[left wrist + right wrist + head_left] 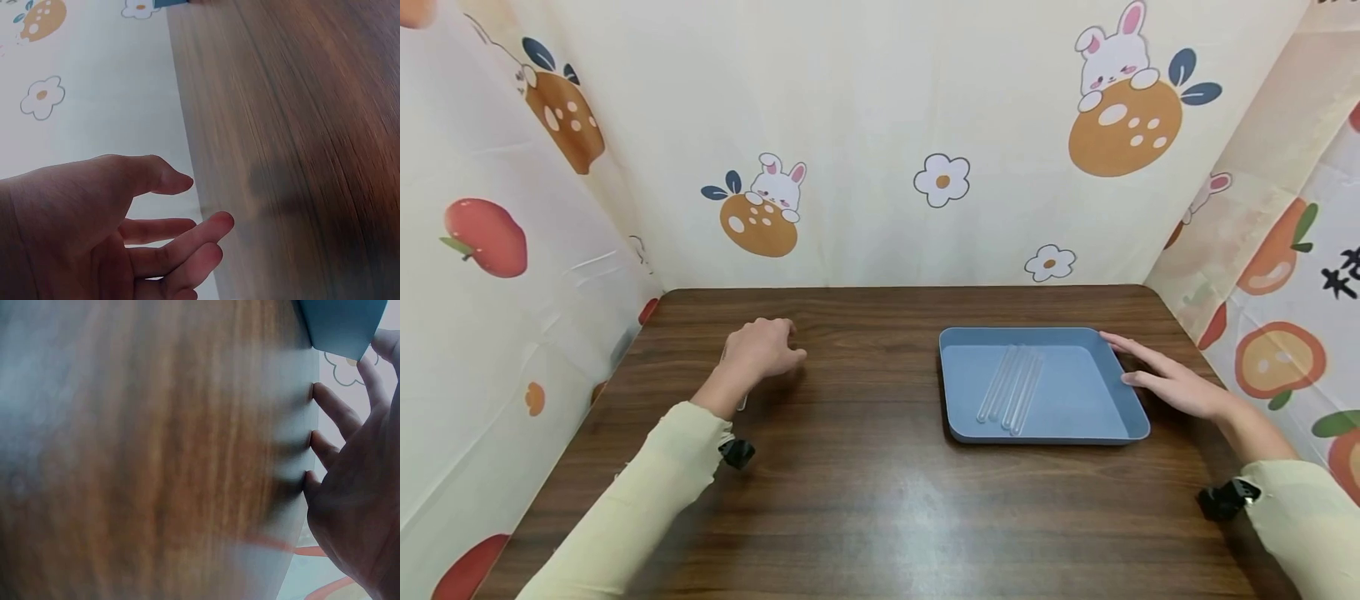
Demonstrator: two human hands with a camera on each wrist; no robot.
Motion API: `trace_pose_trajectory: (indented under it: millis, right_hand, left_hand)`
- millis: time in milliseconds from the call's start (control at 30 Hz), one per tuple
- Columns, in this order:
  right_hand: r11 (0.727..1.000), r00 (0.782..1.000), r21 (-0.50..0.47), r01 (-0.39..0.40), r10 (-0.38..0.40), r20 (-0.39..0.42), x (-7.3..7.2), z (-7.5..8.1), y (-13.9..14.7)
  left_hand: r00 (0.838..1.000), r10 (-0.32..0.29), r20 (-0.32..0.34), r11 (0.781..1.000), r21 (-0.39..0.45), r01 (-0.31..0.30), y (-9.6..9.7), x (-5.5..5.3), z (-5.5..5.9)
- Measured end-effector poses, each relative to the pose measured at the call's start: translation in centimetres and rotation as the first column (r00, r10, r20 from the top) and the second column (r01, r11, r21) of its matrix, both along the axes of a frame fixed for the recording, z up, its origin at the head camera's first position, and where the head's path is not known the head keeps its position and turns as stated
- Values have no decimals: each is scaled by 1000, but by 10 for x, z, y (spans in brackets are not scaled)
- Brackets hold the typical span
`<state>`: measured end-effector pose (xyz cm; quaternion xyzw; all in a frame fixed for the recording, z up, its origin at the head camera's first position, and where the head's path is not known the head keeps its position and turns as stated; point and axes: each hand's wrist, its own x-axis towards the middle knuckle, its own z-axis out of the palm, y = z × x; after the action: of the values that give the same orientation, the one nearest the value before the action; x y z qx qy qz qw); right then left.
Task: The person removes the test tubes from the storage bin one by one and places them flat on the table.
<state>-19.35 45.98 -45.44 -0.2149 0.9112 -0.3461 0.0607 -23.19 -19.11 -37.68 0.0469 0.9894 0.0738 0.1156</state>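
Four tubes (pixel 1011 387) lie in the tray (pixel 1086 387), left of its middle. The right hand (pixel 1176 385), fingers spread, touches the tray's right edge; the left hand (pixel 758 347), empty, fingers loosely bent, is over the counter (pixel 865 508) left of the tray.

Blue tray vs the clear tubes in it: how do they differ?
Colour: the blue tray is opaque, the clear tubes see-through.
Shape: the tray is broad and shallow, the tubes long and thin.
Support: the tray rests on the table, the tubes on its floor.
Both lie flat.
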Motion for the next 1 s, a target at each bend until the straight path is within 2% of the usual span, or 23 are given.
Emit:
trace_pose_trajectory:
  millis: [300, 533, 1000]
  right_hand:
    - [1000, 1000, 23, 21, -21, 20, 0, 2, -3]
    - [1000, 1000, 16, 15, -15, 12, 1, 1, -1]
    - [1000, 1000, -2, 8, -8, 21, 0, 0, -1]
  left_hand:
    - [1000, -16, -10, 1000, 17, 16, 18, -1, -2]
    - [998, -52, -23, 999, -2, 52, 36, -6, -2]
    - [991, -120, -51, 992, 18, 121, 76, -8, 2]
